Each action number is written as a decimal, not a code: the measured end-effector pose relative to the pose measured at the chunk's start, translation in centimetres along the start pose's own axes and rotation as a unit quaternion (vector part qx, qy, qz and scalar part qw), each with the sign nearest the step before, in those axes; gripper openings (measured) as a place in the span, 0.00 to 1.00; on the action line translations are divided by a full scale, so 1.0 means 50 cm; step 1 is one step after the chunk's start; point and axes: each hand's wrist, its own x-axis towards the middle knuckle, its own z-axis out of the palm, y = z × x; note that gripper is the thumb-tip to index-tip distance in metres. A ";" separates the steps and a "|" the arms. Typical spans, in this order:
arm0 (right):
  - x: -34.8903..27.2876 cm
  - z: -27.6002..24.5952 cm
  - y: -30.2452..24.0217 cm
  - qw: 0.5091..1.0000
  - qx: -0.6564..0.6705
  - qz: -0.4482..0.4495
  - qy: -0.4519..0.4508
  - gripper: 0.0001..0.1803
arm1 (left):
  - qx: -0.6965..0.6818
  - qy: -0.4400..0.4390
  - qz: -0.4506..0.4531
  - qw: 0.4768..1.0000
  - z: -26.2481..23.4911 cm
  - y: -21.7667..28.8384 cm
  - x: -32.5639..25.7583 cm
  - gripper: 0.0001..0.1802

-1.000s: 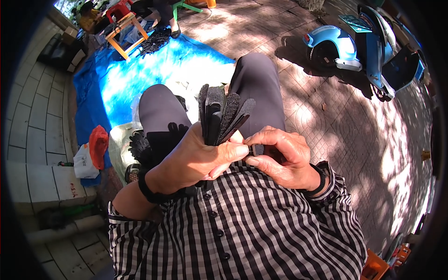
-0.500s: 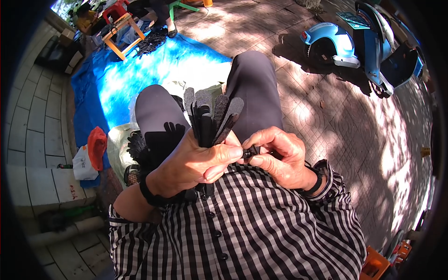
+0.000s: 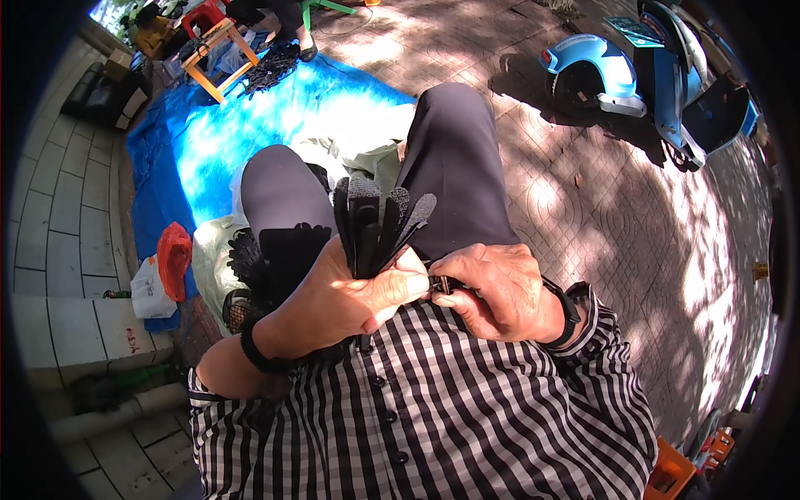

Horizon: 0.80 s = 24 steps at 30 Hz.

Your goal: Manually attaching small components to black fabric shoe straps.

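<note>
A bundle of black straps (image 3: 375,229) with grey, rough-textured rounded tips stands up out of my left hand (image 3: 346,292), whose fingers are wrapped round it. The left thumb and forefinger also pinch one side of a small dark buckle-like piece (image 3: 444,284) with a shiny part. My right hand (image 3: 500,292) grips its other side between thumb and curled fingers, so both hands meet there in front of my checked shirt. Right fingertips hide part of the piece. Whether it joins a strap in the bundle, I cannot tell.
Beside my left knee lies a pale bag (image 3: 215,258) with more black straps. A red plastic bag (image 3: 174,260) and a white bag (image 3: 153,290) are farther left. Ahead spreads a blue tarp (image 3: 200,183) with a wooden stool (image 3: 218,62); a blue scooter (image 3: 596,71) stands right.
My right hand has turned over, its back now facing up and its fingers curled more closely over the small piece. The strap bundle in my left hand has dipped slightly.
</note>
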 end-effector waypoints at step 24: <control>-0.009 0.015 -0.021 0.997 0.062 0.048 0.025 0.11 | 0.086 0.032 0.040 0.995 0.010 -0.017 -0.010 0.05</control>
